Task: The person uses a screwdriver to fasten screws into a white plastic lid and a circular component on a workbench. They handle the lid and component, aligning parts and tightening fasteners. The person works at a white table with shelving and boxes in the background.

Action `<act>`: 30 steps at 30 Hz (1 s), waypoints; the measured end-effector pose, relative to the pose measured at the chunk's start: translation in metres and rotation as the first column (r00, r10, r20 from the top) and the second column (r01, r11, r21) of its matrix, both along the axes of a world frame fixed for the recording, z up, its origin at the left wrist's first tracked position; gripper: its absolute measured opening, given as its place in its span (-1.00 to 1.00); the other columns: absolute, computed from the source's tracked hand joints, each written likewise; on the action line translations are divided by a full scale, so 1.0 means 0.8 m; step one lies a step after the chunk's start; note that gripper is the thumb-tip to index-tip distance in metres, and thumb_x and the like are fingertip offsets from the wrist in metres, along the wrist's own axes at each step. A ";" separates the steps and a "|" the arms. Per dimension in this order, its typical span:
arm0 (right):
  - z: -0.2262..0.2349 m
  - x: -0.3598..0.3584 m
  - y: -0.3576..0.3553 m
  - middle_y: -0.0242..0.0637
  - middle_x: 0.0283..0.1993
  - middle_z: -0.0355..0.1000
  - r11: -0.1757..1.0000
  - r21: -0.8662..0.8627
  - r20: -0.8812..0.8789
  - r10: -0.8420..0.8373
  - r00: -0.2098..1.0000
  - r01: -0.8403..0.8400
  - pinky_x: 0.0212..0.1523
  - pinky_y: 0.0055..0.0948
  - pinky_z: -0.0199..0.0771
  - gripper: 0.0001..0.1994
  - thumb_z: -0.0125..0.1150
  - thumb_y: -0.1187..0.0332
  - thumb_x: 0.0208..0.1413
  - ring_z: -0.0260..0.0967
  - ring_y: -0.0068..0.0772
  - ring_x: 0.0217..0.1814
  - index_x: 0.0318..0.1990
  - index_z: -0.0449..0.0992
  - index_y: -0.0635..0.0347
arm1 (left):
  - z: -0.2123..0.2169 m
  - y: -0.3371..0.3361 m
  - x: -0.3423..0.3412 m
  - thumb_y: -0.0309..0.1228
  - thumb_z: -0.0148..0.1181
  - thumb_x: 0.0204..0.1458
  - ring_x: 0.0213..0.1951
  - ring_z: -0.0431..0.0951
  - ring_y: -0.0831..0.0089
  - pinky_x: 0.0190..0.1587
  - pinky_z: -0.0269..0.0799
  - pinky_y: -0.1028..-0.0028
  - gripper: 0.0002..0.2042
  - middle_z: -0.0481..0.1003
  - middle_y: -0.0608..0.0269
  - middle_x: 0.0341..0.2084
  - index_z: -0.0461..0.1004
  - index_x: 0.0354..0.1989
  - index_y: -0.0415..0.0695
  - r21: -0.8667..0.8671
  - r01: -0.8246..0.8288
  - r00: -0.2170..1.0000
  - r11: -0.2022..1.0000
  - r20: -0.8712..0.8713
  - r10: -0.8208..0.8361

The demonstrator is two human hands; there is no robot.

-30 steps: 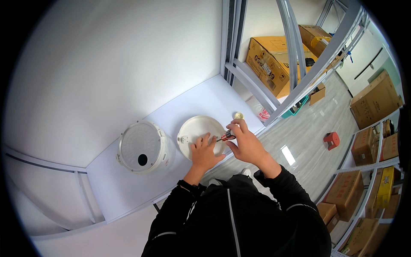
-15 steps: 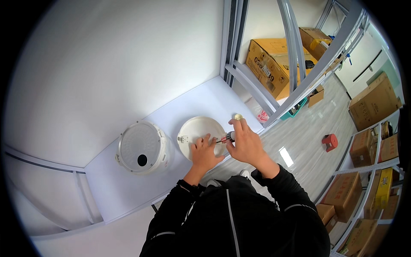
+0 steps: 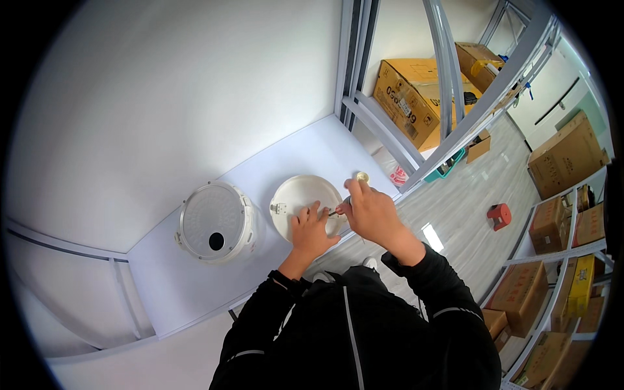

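Observation:
A round white lid-like shell [image 3: 300, 188] lies on the pale table with its hollow inner side up. Spread over its near right part, my left hand [image 3: 311, 233] presses down with fingers apart. My right hand [image 3: 376, 213] is closed around a screwdriver, most of whose handle is hidden in the fist. The screwdriver's shaft [image 3: 334, 212] points left into the shell, its tip close to my left fingertips. What the tip touches cannot be made out. A metal bracket [image 3: 278, 208] sits at the shell's left rim.
Left of the shell stands a white rice-cooker-like body [image 3: 214, 218] with a dark round hole inside. A small yellowish round dish [image 3: 361, 177] is beyond my right hand. Grey metal posts [image 3: 390, 133] rise at the table's right end. A red stool [image 3: 499, 216] stands on the floor.
My right hand has turned a little around the screwdriver, covering more of its handle. The left hand keeps its place on the shell.

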State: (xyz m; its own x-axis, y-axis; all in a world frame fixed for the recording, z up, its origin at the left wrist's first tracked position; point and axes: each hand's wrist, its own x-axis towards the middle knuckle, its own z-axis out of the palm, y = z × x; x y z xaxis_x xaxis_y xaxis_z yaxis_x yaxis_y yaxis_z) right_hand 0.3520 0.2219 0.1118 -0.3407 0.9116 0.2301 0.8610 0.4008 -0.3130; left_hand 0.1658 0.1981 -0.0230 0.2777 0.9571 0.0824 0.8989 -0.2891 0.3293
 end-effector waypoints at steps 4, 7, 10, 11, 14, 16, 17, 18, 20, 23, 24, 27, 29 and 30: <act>0.023 -0.012 -0.004 -0.04 -0.15 0.48 0.985 -0.128 0.162 -0.094 0.982 0.116 -0.43 -0.15 0.53 -0.62 0.39 0.25 0.17 0.59 -0.01 -0.27 0.02 0.43 0.24 | 0.000 0.001 -0.002 0.11 0.51 -0.21 0.34 0.25 0.15 0.22 0.15 0.04 -0.15 0.30 0.19 0.45 0.54 0.33 -0.01 0.004 0.002 1.000 1.000 0.000 -0.002; 0.008 -0.008 -0.003 -0.15 -0.38 0.52 0.962 0.263 -0.074 0.092 0.993 -0.069 -0.56 -0.19 0.44 -0.60 0.42 0.15 0.18 0.55 -0.08 -0.48 -0.01 0.45 0.21 | 0.000 0.001 0.000 0.10 0.51 -0.22 0.33 0.26 0.16 0.21 0.16 0.06 -0.16 0.31 0.20 0.44 0.55 0.32 -0.01 0.013 0.005 1.000 1.000 0.000 -0.005; -0.005 -0.007 0.003 -0.19 -0.46 0.53 0.927 0.348 -0.095 0.181 0.979 -0.138 -0.60 -0.21 0.41 -0.58 0.42 0.08 0.20 0.53 -0.11 -0.55 0.00 0.47 0.20 | 0.000 0.002 0.000 0.10 0.51 -0.23 0.32 0.27 0.17 0.19 0.17 0.08 -0.16 0.32 0.21 0.43 0.56 0.31 -0.01 0.027 0.009 1.000 1.000 -0.007 -0.009; 0.003 -0.012 0.004 -0.14 -0.37 0.51 0.991 0.126 -0.004 0.045 0.999 -0.044 -0.53 -0.19 0.45 -0.59 0.41 0.13 0.19 0.56 -0.07 -0.44 0.03 0.46 0.21 | 0.000 0.002 -0.002 0.10 0.52 -0.24 0.31 0.28 0.18 0.18 0.18 0.08 -0.16 0.33 0.22 0.43 0.56 0.30 -0.01 0.033 0.007 1.000 0.999 -0.010 -0.006; 0.034 -0.023 0.001 -0.03 -0.18 0.48 0.932 -0.283 0.268 -0.151 0.952 0.227 -0.36 -0.15 0.55 -0.59 0.39 0.24 0.19 0.59 0.01 -0.20 0.09 0.43 0.22 | 0.000 0.002 -0.005 0.09 0.53 -0.25 0.30 0.28 0.18 0.18 0.18 0.09 -0.17 0.35 0.22 0.41 0.57 0.29 -0.02 0.029 0.014 1.000 0.999 0.007 -0.014; 0.033 -0.022 -0.001 -0.06 -0.24 0.48 0.972 -0.182 0.197 -0.109 0.974 0.146 -0.39 -0.14 0.54 -0.58 0.39 0.20 0.19 0.58 0.01 -0.26 0.09 0.44 0.21 | 0.001 0.002 -0.005 0.09 0.53 -0.25 0.31 0.28 0.17 0.18 0.18 0.09 -0.16 0.35 0.22 0.41 0.57 0.29 -0.02 0.030 0.017 1.000 0.999 0.007 -0.017; 0.031 -0.021 -0.002 -0.09 -0.31 0.48 0.995 -0.070 0.128 -0.055 0.990 0.065 -0.42 -0.15 0.52 -0.58 0.39 0.17 0.19 0.57 0.00 -0.32 0.07 0.45 0.21 | 0.001 0.002 -0.004 0.09 0.53 -0.26 0.31 0.28 0.17 0.18 0.18 0.09 -0.16 0.35 0.22 0.41 0.57 0.29 -0.02 0.031 0.019 1.000 0.999 0.009 -0.019; 0.016 -0.016 0.002 -0.16 -0.44 0.49 0.983 0.169 -0.016 0.077 0.997 -0.074 -0.49 -0.16 0.48 -0.56 0.39 0.09 0.21 0.54 -0.02 -0.45 0.04 0.47 0.21 | 0.002 0.002 -0.004 0.09 0.53 -0.25 0.31 0.28 0.17 0.19 0.18 0.08 -0.16 0.34 0.22 0.41 0.57 0.29 -0.02 0.029 0.016 1.000 0.999 0.005 -0.016; -0.003 -0.007 0.007 -0.22 -0.57 0.49 0.902 0.388 -0.093 0.243 0.966 -0.190 -0.57 -0.18 0.45 -0.53 0.39 0.01 0.22 0.52 -0.04 -0.57 0.03 0.49 0.21 | 0.002 0.002 -0.003 0.09 0.53 -0.25 0.32 0.28 0.17 0.19 0.18 0.08 -0.16 0.34 0.22 0.41 0.57 0.30 -0.02 0.024 0.009 1.000 1.000 -0.002 -0.009; 0.006 -0.014 0.010 -0.14 -0.45 0.49 0.988 0.095 0.042 0.121 0.992 -0.125 -0.48 -0.18 0.51 -0.52 0.39 0.09 0.21 0.55 0.02 -0.43 0.10 0.45 0.23 | -0.001 0.002 -0.005 0.10 0.54 -0.25 0.32 0.28 0.17 0.19 0.18 0.07 -0.15 0.34 0.22 0.42 0.57 0.30 -0.01 0.035 0.017 1.000 0.999 0.000 -0.017; 0.023 -0.023 0.011 -0.06 -0.33 0.48 0.990 -0.141 0.149 0.008 0.989 0.013 -0.38 -0.16 0.55 -0.52 0.39 0.16 0.20 0.57 0.07 -0.30 0.14 0.42 0.23 | -0.003 0.003 -0.006 0.10 0.54 -0.25 0.32 0.28 0.17 0.19 0.18 0.07 -0.15 0.34 0.22 0.42 0.56 0.30 -0.01 0.036 0.017 1.000 0.999 0.001 -0.017; 0.041 -0.031 0.007 0.01 -0.21 0.47 0.922 -0.331 0.279 -0.111 0.954 0.203 -0.30 -0.15 0.59 -0.52 0.40 0.24 0.19 0.59 0.11 -0.19 0.16 0.39 0.22 | -0.006 0.003 -0.007 0.11 0.54 -0.25 0.32 0.28 0.17 0.18 0.18 0.06 -0.15 0.34 0.22 0.43 0.56 0.30 0.00 0.033 0.021 1.000 0.999 0.002 -0.021; 0.033 -0.028 0.004 -0.06 -0.35 0.46 0.991 -0.103 0.142 -0.076 0.987 0.091 -0.40 -0.17 0.54 -0.57 0.39 0.17 0.21 0.56 0.05 -0.34 0.09 0.43 0.21 | -0.004 0.003 -0.006 0.11 0.54 -0.25 0.32 0.28 0.16 0.18 0.18 0.06 -0.15 0.33 0.23 0.43 0.56 0.31 0.00 0.026 0.023 1.000 0.999 -0.001 -0.023; 0.016 -0.023 0.004 -0.14 -0.48 0.45 0.991 0.136 0.018 0.012 1.000 -0.014 -0.50 -0.18 0.49 -0.59 0.38 0.10 0.23 0.53 0.01 -0.48 0.03 0.47 0.19 | -0.003 0.003 -0.006 0.11 0.54 -0.25 0.32 0.28 0.16 0.18 0.18 0.07 -0.15 0.33 0.23 0.43 0.56 0.31 0.00 0.027 0.018 1.000 0.999 -0.002 -0.018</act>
State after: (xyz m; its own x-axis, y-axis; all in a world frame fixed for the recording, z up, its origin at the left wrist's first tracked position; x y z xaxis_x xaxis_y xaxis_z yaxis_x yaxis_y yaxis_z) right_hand 0.3339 0.2253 0.1247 -0.3571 0.8678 0.3456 0.8603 0.4497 -0.2402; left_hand 0.1610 0.2005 -0.0252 0.2950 0.9494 0.1080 0.8940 -0.3142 0.3195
